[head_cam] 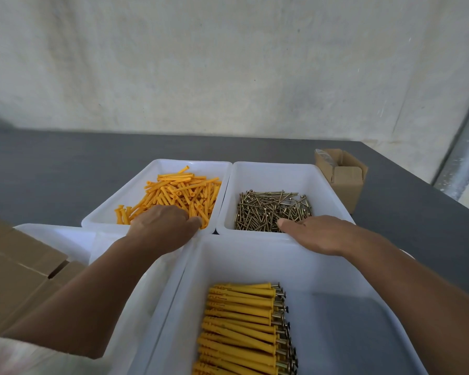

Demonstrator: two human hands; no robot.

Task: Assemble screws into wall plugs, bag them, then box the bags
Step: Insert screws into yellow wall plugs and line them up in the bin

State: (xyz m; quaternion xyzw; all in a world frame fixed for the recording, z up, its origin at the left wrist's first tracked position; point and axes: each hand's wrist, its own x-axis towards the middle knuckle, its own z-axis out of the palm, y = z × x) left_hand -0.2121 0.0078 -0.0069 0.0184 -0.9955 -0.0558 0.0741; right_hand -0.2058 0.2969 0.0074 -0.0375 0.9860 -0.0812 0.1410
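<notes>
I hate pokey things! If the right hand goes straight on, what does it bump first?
Probably the pile of screws in the white bin; the right hand reaches over its near rim, though depth is unclear.

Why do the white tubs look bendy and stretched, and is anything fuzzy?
Head view: the wide-angle lens bows the table edge and stretches the nearest tub; bottom left, the pale sleeve is blurred; light is soft, no hard shadows.
</notes>
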